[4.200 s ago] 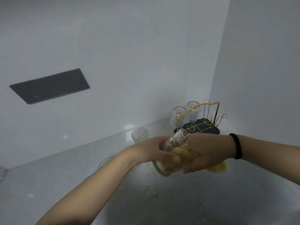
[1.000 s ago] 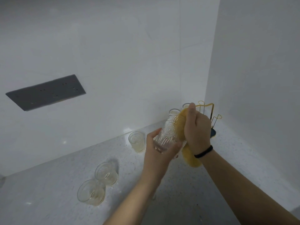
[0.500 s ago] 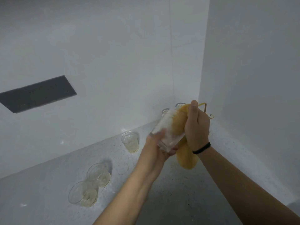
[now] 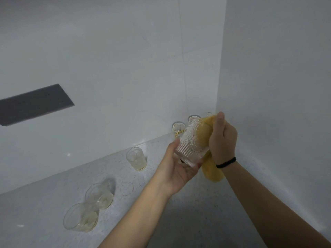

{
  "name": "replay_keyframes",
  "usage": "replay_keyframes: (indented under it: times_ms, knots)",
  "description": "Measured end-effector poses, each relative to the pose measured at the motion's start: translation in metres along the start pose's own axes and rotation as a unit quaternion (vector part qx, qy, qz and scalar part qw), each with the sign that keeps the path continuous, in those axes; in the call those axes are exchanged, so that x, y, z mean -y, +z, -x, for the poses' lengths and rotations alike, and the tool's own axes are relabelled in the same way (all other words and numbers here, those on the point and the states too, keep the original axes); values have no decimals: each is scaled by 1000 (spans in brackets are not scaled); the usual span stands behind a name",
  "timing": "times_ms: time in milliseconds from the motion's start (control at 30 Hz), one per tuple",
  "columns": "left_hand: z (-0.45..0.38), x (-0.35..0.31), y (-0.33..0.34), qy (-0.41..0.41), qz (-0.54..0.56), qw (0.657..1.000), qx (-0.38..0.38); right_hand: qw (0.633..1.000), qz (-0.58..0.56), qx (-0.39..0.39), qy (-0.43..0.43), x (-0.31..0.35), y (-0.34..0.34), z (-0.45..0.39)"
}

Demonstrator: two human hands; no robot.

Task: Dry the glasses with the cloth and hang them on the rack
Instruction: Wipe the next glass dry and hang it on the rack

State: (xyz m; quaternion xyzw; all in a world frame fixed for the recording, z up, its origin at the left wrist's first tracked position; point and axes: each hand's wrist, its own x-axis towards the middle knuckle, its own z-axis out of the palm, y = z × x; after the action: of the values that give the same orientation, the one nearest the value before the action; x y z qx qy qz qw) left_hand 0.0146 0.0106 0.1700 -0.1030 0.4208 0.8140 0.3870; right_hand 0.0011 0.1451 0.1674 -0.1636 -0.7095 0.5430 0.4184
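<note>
An embossed clear glass (image 4: 190, 146) is held tilted above the counter, its base in my left hand (image 4: 176, 169), whose fingers curl round it. My right hand (image 4: 223, 140) grips a yellow cloth (image 4: 204, 135) stuffed into the glass's mouth; the cloth's tail (image 4: 213, 171) hangs below the wrist. Behind the hands, in the corner, two glasses (image 4: 178, 127) hang upside down on the gold wire rack (image 4: 179, 134), which is mostly hidden. Three more glasses stand on the counter: one (image 4: 136, 158) near the back wall, two (image 4: 99, 195) (image 4: 80, 217) further left.
The speckled grey counter (image 4: 179, 221) runs into a white-walled corner. A dark grey socket panel (image 4: 34, 103) sits on the back wall at left. The right wall stands close beside my right arm.
The view has drifted slightly. The glass is turned a little in my left hand while my right hand keeps the cloth inside it. The glasses on the counter stay put.
</note>
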Motion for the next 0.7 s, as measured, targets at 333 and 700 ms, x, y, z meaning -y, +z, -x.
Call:
replay_keyframes:
  times_ms: [333,700]
  knots:
    - [-52,5,18,196,-208,955,-76,996,46,-38,67,-32,-4,-38]
    - [-142,-50,38,254,-368,875,-186,979,37,-83,180,-83,-28,-84]
